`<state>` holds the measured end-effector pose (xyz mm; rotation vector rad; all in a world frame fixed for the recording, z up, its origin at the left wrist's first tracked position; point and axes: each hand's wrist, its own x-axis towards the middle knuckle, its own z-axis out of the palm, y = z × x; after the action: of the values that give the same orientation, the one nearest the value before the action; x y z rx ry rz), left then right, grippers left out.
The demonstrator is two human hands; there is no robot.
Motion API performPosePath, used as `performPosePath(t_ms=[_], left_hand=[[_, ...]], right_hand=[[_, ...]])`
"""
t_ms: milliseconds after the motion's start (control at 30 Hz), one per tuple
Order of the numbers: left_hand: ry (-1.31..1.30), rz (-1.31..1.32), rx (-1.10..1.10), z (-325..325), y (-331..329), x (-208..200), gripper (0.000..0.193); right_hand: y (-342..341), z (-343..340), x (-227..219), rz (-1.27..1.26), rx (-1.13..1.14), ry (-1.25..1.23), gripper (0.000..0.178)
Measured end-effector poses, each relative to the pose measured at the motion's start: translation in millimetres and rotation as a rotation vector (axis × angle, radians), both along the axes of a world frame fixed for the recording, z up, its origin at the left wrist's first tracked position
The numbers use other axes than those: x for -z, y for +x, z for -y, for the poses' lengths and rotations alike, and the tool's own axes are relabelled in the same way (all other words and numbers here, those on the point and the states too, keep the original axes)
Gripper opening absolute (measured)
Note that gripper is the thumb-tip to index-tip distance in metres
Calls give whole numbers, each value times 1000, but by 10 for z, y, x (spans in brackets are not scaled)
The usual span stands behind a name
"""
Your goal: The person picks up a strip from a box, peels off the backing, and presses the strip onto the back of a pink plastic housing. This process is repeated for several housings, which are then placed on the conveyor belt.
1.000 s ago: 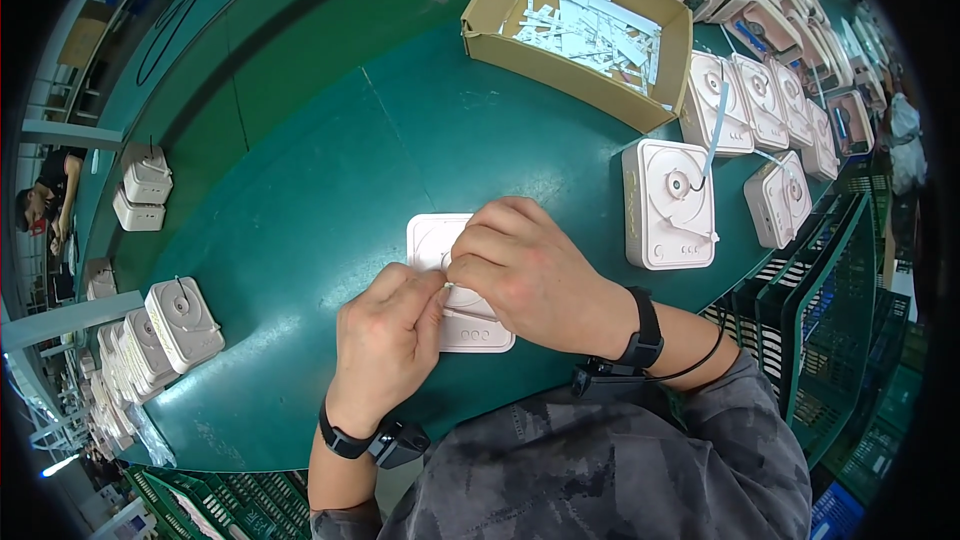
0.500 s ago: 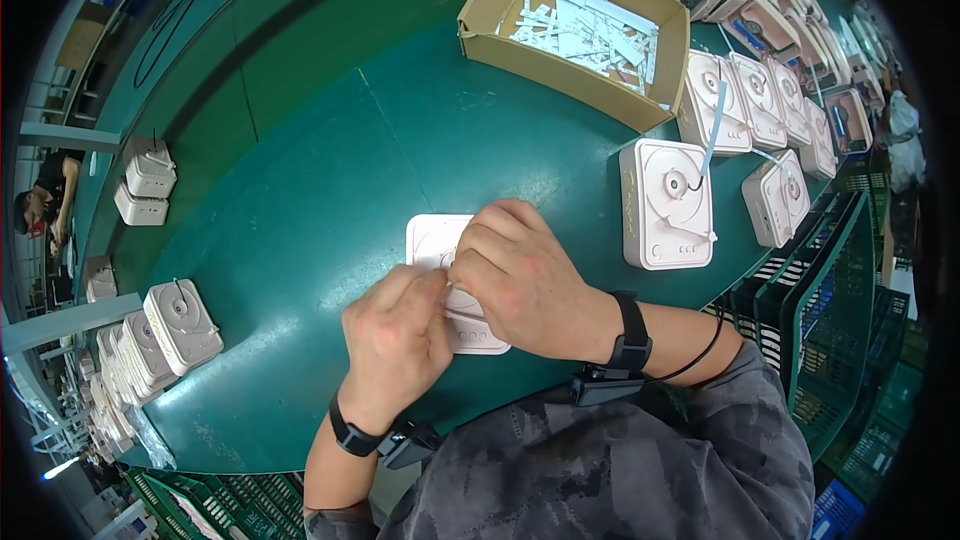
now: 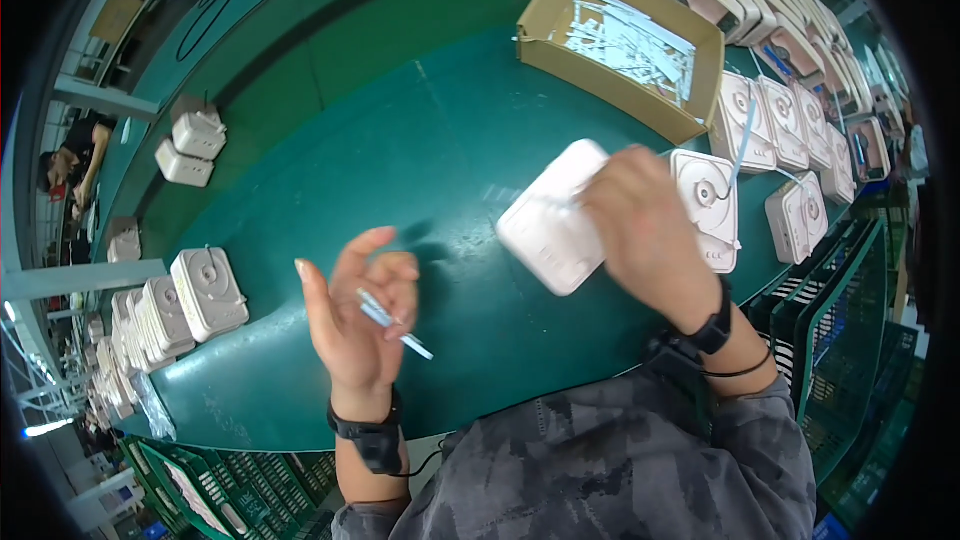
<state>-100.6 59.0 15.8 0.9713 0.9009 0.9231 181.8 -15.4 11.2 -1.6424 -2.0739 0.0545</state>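
My left hand (image 3: 362,320) is turned palm up with the thumb stretched out. Its half-curled fingers hold thin pale strips (image 3: 413,345). To the right, a pale pinkish-white plastic housing (image 3: 550,225) sits at a slant over the green table, its surface details smeared by motion. My right hand (image 3: 645,235) closes round the right side of that housing, its fingertips blurred. A faint smeared pale strip (image 3: 515,197) crosses the housing's upper left. Just beyond my right hand stands another pale housing (image 3: 708,202) with a round recess, partly covered by the hand.
A cardboard box (image 3: 610,93) of pale strip scraps stands at the far right. Several housings (image 3: 785,120) crowd the right edge beside green crates (image 3: 840,340). More housings (image 3: 208,292) line the left, and two are stacked (image 3: 190,155) farther back. A person (image 3: 80,165) sits far left.
Both hands have come apart. My left hand has turned palm up, showing pale strips. My right hand and the housing have moved right, the housing turning aslant. The whole view has shifted slightly.
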Motion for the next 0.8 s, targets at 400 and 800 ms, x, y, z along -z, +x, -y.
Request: performPosePath(t_ms=[400,800], left_hand=[[-328,157,31,395,300,-94,95],[739,-695,287,234,-469,-80,21]], right_hand=[[-991,-123,-67,-615,-214,12,19],[-1098,-317,-80,-864,-164,-403,12]])
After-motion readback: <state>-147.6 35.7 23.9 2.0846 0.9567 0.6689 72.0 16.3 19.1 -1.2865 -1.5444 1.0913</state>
